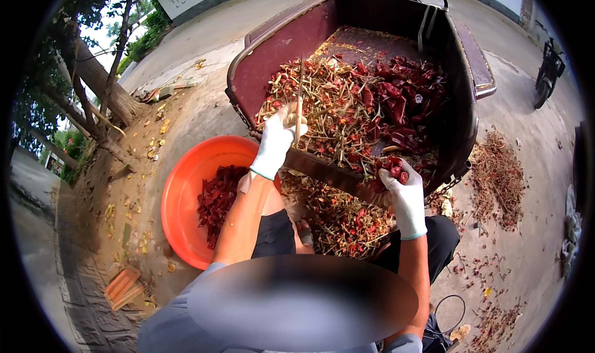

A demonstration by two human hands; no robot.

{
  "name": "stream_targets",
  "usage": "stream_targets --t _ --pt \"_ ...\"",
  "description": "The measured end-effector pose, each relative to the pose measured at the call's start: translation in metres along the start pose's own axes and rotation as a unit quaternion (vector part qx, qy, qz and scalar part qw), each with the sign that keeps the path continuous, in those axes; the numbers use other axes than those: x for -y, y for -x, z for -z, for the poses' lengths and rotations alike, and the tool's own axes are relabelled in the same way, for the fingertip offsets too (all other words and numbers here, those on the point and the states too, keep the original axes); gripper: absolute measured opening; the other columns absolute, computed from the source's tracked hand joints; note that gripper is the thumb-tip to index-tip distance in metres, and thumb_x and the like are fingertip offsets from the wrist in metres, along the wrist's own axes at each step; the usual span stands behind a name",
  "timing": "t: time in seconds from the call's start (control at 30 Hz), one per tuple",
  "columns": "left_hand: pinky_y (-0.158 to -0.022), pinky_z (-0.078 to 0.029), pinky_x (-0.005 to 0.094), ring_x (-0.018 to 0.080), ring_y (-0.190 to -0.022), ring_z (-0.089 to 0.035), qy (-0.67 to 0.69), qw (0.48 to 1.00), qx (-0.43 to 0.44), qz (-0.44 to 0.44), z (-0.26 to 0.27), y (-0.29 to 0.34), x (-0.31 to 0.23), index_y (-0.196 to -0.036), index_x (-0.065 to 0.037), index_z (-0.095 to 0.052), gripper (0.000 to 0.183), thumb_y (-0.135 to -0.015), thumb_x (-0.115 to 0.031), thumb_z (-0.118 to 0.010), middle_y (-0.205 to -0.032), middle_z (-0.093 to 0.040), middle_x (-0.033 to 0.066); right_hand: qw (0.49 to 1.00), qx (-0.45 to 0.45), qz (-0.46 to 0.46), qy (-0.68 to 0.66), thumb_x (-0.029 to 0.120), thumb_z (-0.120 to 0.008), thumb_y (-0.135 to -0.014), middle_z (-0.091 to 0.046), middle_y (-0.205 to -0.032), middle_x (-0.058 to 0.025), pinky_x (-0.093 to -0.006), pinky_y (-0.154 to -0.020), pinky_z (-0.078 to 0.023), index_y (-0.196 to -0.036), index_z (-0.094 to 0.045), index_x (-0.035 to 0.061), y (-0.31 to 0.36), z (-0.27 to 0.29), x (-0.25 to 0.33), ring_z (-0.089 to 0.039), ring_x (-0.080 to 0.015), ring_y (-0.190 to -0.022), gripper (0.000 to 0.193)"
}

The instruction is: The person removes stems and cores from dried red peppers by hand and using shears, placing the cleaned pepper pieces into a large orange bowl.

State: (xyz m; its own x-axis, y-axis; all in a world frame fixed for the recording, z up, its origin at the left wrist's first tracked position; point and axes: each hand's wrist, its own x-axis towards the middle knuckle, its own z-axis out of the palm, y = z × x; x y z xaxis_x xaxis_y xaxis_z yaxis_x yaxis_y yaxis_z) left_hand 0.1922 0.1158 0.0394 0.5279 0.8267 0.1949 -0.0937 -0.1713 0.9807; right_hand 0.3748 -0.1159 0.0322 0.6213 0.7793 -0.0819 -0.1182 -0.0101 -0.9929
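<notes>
My left hand (276,141), in a white glove, is closed around a thin, light wooden stick (300,108) that stands nearly upright. It is above the near left edge of a dark red cart bed (279,40). My right hand (404,189), also gloved in white, grips several dried red chili peppers (395,169) at the bed's near right edge. Inside the bed lies a heap of pepper stems and scraps (322,99), with whole dark red chilies (409,93) on its right side. An orange tub (180,195) left of my legs contains more dried red peppers (218,199).
Stems and red bits (344,223) cover the ground beneath the cart's near edge. Another stem pile (499,176) lies to the right. Chains (245,117) hang at the cart's corners. Trees (102,74) stand at left, a parked two-wheeler (546,74) at far right, and bricks (123,286) lie lower left.
</notes>
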Motion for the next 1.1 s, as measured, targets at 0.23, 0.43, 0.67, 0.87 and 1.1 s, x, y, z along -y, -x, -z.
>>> stream_targets --t 0.23,0.43,0.67,0.87,1.1 --pt "-0.054 -0.047 0.0247 0.0097 -0.071 -0.056 0.112 0.991 0.049 0.056 -0.04 0.086 -0.024 -0.133 0.002 -0.052 0.048 -0.087 -0.002 -0.065 -0.085 -0.057 0.0032 0.998 0.018 0.043 0.039 0.008 -0.069 -0.087 -0.061 -0.083 0.0007 -0.0226 -0.069 -0.044 -0.101 -0.065 -0.0007 0.002 0.002 -0.001 -0.052 -0.0059 -0.076 0.017" --pt "-0.063 -0.05 0.0342 0.0219 -0.07 -0.063 -0.338 0.921 0.14 -0.133 -0.054 0.109 -0.027 -0.122 -0.006 -0.064 0.036 -0.088 -0.013 -0.069 -0.083 -0.061 0.0088 0.992 0.048 0.072 0.089 0.006 -0.068 -0.087 -0.063 -0.084 0.0003 -0.0235 -0.07 -0.047 -0.104 -0.065 -0.0013 0.007 0.002 -0.003 -0.054 -0.0065 -0.076 0.019" --pt "-0.062 -0.05 0.039 0.026 -0.07 -0.059 -0.529 0.799 0.175 -0.226 -0.044 0.117 -0.021 -0.127 -0.016 -0.062 0.044 -0.085 -0.022 -0.069 -0.079 -0.055 0.0061 0.987 0.048 0.085 0.128 0.004 -0.069 -0.085 -0.064 -0.084 -0.0022 -0.0247 -0.071 -0.048 -0.105 -0.065 -0.0014 0.008 0.007 -0.006 -0.056 -0.0082 -0.076 0.021" --pt "-0.062 -0.05 0.0396 0.027 -0.072 -0.06 -0.544 0.785 0.198 -0.221 -0.035 0.117 -0.033 -0.128 -0.015 -0.061 0.046 -0.083 -0.022 -0.069 -0.079 -0.056 0.0067 0.985 0.056 0.054 0.154 0.005 -0.07 -0.084 -0.067 -0.084 -0.0069 -0.0267 -0.071 -0.051 -0.105 -0.066 -0.0001 0.011 0.007 -0.002 -0.061 -0.0107 -0.075 0.022" --pt "-0.063 -0.049 0.0395 0.0276 -0.073 -0.06 -0.543 0.772 0.245 -0.223 -0.024 0.111 -0.039 -0.126 -0.013 -0.062 0.046 -0.081 -0.019 -0.067 -0.08 -0.058 0.007 0.962 0.065 0.128 0.234 0.005 -0.071 -0.081 -0.069 -0.084 -0.0107 -0.029 -0.073 -0.051 -0.108 -0.067 0.003 0.01 0.011 -0.009 -0.066 -0.0161 -0.076 0.027"
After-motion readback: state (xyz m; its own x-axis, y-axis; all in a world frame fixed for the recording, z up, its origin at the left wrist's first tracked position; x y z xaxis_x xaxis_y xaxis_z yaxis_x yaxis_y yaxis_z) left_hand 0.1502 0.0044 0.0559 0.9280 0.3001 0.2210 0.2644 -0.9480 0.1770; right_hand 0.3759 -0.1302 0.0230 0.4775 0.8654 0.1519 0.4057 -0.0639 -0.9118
